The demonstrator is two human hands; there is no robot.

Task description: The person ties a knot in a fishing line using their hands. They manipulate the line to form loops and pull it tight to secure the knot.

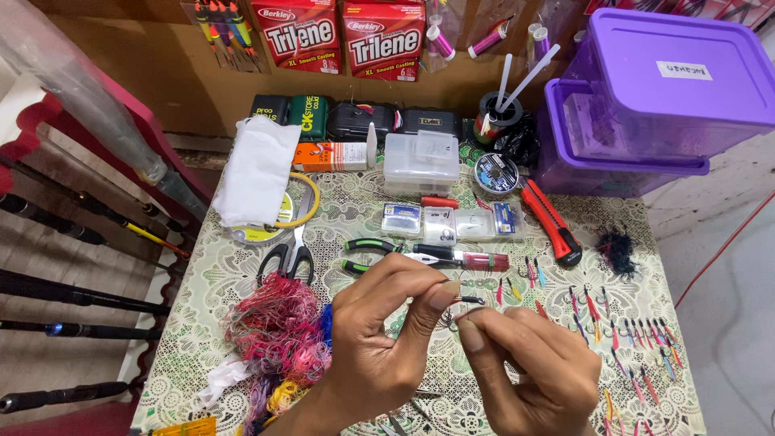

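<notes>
My left hand (379, 339) and my right hand (529, 367) meet over the front of the table. Together they pinch a small dark fish hook (467, 301) between thumbs and forefingers. A thin metal ring or second hook hangs just under the fingertips; I cannot tell which. Rows of finished hooks with red, pink and blue wrappings (630, 335) lie to the right of my right hand. A heap of pink, red and blue thread (278, 331) lies left of my left hand.
On the lace-patterned tablecloth (218, 274) lie scissors (295, 242), green-handled pliers (379, 250), a red-handled tool (476, 260), a red utility knife (553, 222), small clear packets and a clear box (421, 160). Purple bins (646, 105) stand at back right; fishing rods (81, 291) lean at left.
</notes>
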